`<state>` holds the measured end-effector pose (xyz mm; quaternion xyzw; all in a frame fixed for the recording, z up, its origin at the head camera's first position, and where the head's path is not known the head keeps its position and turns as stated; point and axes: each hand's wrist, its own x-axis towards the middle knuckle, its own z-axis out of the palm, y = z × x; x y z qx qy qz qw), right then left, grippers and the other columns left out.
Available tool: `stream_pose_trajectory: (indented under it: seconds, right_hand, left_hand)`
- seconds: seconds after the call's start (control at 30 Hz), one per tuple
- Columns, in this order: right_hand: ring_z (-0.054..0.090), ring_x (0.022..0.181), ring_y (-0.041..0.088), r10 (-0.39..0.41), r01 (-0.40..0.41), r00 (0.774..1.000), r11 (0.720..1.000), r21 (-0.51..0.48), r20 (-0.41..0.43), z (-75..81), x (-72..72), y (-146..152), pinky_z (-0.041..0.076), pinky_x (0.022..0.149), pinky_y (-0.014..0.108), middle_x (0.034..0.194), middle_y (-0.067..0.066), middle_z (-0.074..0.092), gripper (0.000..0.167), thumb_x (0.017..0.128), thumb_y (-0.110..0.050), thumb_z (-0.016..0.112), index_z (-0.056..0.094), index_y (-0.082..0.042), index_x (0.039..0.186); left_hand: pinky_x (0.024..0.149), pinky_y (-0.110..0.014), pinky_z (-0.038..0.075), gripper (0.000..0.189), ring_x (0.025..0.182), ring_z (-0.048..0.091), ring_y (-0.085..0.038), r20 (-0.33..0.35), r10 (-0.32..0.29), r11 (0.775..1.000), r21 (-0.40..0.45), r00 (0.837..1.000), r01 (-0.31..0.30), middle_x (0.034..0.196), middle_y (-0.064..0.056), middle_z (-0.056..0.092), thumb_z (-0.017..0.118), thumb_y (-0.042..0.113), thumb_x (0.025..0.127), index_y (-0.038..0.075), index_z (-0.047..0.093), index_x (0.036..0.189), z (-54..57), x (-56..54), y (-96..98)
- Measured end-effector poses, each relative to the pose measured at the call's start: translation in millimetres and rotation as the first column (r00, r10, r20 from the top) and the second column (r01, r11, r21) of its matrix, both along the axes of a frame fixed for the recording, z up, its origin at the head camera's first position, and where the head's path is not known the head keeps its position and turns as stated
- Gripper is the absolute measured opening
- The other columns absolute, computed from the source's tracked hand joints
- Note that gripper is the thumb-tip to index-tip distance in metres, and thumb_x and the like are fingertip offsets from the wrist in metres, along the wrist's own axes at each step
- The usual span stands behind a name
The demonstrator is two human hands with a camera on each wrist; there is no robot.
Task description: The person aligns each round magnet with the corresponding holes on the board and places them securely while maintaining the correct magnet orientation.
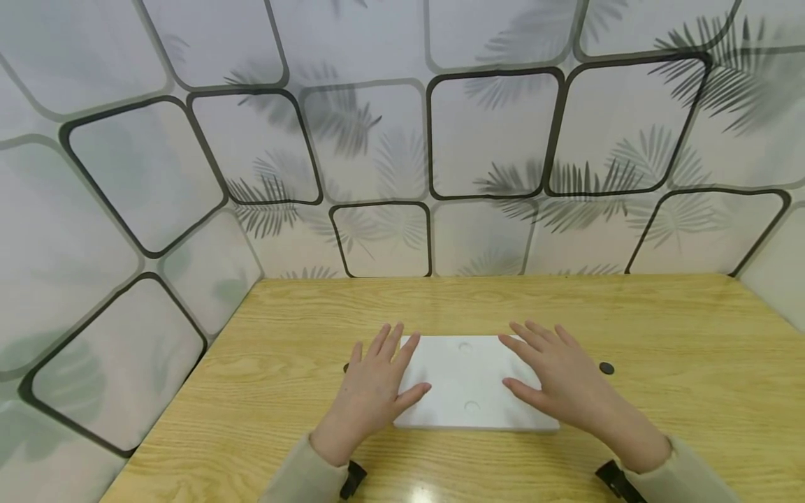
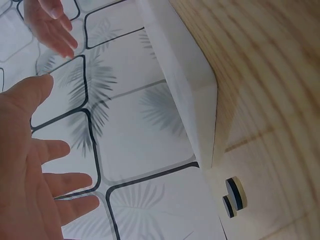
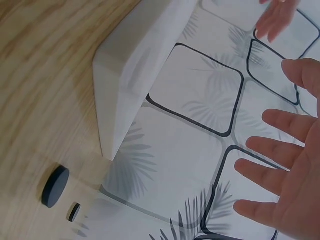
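Observation:
A white rectangular slab (image 1: pixel 468 381) lies flat on the wooden table, with faint curved marks on its top near the far and near edges. Over its left end is my left hand (image 1: pixel 371 391), fingers spread and holding nothing. My right hand (image 1: pixel 566 381) is over the slab's right end, also with fingers spread and nothing held. Both wrist views show a gap between palm and slab. A black disc (image 1: pixel 606 368) lies on the table to the right of the right hand. In the left wrist view, two black discs (image 2: pixel 236 193) lie beyond the slab's corner.
The wood-grain table (image 1: pixel 302 314) reaches back to a pale curtain (image 1: pixel 371 154) printed with dark rounded frames and leaves, which also runs along the left side. In the right wrist view, a large black disc (image 3: pixel 55 186) and a smaller one (image 3: pixel 74 212) lie near the slab.

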<state>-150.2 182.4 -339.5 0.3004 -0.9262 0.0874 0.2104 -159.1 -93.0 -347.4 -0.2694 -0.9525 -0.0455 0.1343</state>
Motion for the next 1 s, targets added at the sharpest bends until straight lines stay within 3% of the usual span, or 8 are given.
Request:
stream_pose_trajectory:
  seconds: [0.43, 0.67, 1.0]
  right_hand:
    - [0.055, 0.092, 0.031, 0.086, -0.1, 0.982, 0.992, -0.077, -0.169, -2.3, -5.1, -0.2, 0.04, 0.077, 0.049, 0.103, 0.015, 0.059, 0.039, 0.072, -0.022, 0.067, 0.061, -0.002, 0.104]
    - [0.059, 0.081, 0.027, 0.083, -0.098, 0.981, 0.992, -0.081, -0.173, -2.5, -5.5, -0.4, 0.046, 0.067, 0.044, 0.093, 0.011, 0.062, 0.036, 0.066, -0.017, 0.074, 0.064, -0.003, 0.097]
    - [0.06, 0.078, 0.026, 0.08, -0.095, 0.982, 0.992, -0.079, -0.174, -2.2, -5.8, -0.2, 0.048, 0.064, 0.041, 0.089, 0.009, 0.063, 0.033, 0.065, -0.017, 0.074, 0.064, -0.002, 0.093]
  left_hand:
    - [0.084, -0.049, 0.039, 0.054, 0.11, 0.047, -0.025, -0.108, -0.081, 0.997, -0.008, 0.991, 0.081, 0.123, -0.009, 0.05, 0.052, 0.048, 0.084, 0.011, 0.051, 0.124, -0.4, -0.3, -0.4]
    - [0.08, -0.04, 0.044, 0.048, 0.101, 0.054, -0.021, -0.131, -0.123, 0.992, -0.008, 0.984, 0.123, 0.113, -0.007, 0.057, 0.055, 0.045, 0.084, 0.01, 0.057, 0.116, -0.6, -0.2, -1.1]
    - [0.078, -0.037, 0.046, 0.044, 0.098, 0.056, -0.02, -0.129, -0.134, 0.991, -0.042, 0.982, 0.13, 0.11, -0.005, 0.059, 0.056, 0.044, 0.083, 0.01, 0.061, 0.111, -2.2, -0.6, -0.6]
